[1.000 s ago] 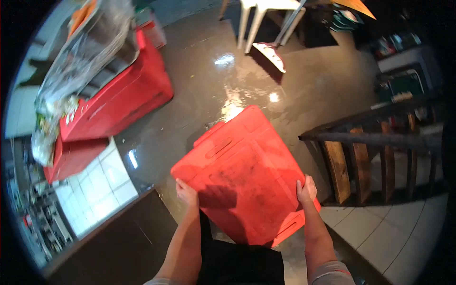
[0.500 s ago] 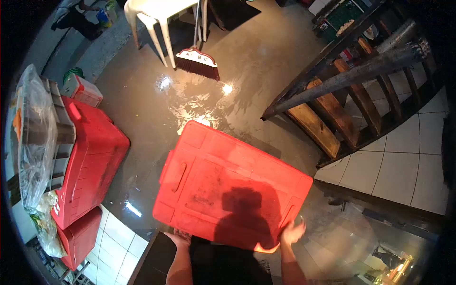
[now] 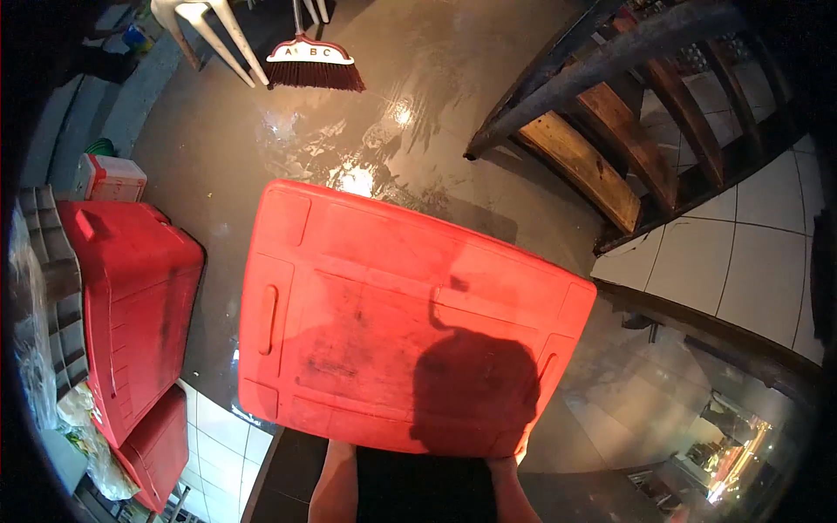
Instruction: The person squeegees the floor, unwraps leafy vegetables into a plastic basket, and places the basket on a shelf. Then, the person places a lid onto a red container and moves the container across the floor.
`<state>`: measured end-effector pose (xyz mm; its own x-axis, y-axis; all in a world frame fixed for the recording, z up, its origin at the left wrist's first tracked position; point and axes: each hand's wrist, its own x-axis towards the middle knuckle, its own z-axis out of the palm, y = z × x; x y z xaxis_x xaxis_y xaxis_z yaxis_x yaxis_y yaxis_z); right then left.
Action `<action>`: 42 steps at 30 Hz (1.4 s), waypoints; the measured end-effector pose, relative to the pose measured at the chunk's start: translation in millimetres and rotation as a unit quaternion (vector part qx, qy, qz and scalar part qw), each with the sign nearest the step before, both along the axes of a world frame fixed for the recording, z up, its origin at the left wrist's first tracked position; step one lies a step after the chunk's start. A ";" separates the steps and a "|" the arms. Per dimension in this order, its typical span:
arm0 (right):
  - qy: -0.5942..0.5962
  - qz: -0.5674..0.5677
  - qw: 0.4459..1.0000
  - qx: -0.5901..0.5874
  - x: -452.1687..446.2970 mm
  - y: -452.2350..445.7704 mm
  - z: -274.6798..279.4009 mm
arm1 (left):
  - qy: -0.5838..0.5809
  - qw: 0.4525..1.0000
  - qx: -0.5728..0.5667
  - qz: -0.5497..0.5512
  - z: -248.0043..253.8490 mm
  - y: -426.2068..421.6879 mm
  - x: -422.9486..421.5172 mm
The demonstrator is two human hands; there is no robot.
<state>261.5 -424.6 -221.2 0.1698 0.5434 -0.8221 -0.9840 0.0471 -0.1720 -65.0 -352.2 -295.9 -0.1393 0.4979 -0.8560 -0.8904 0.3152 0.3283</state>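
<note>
A large red plastic box (image 3: 384, 296) fills the middle of the head view, its flat panelled top towards me and scuffed with dark marks. Its sides are out of sight, so I cannot tell how deep it is. My left hand (image 3: 343, 453) reaches under the near edge, its fingers hidden by the box. At the near right corner, my right hand (image 3: 513, 455) grips the edge, with only part of it showing. A shadow of a head and headgear falls across the top.
Wet brown floor (image 3: 209, 174) lies beyond the box. A broom (image 3: 314, 65) stands by white chair legs (image 3: 231, 39). Wooden stairs (image 3: 602, 166) rise at right. More red boxes (image 3: 139, 296) and a small red-and-white box (image 3: 113, 179) stand at left.
The red box looks larger and nearer. My hands have closed in on its near edge and are now mostly covered by it. The broom and chair sit higher and further left in view.
</note>
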 end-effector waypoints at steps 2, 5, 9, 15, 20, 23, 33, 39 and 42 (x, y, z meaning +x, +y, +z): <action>0.019 -0.073 0.997 -0.025 1.9 8.6 2.0 | 0.007 1.000 0.001 -0.011 -1.8 1.5 0.6; 0.019 -0.120 0.991 -0.064 4.1 23.0 10.0 | 0.012 1.000 0.004 -0.017 -3.8 1.7 2.4; -0.064 -0.015 0.989 -0.134 15.1 35.7 16.5 | 0.017 1.000 0.008 -0.015 -9.2 4.2 9.4; -0.200 0.143 0.957 -0.155 26.6 79.3 21.0 | 0.043 0.998 0.043 -0.016 -22.8 30.7 28.3; -0.100 0.049 0.986 -0.122 70.1 133.9 -1.9 | 0.101 0.992 0.072 0.026 -40.5 83.4 54.5; -0.178 0.115 0.977 0.007 111.0 168.0 -27.9 | -0.114 0.930 0.130 0.324 -54.4 132.9 80.4; -0.278 0.419 0.864 0.016 60.7 210.1 38.2 | 0.351 0.832 -0.009 -0.428 -52.8 125.6 63.5; -0.355 0.864 0.356 0.027 13.4 113.8 106.0 | 0.248 0.914 0.028 -0.319 -17.1 -61.9 -80.6; -0.403 0.907 0.122 0.013 -2.9 89.7 152.9 | 0.389 0.720 -0.249 -0.518 72.1 -142.5 -171.0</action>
<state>258.5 -334.9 -68.3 -0.2284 0.2893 -0.9296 0.9564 -0.1121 -0.2698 -236.0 -494.7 -223.7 -0.4478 0.3383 -0.8277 0.3008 0.9287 0.2169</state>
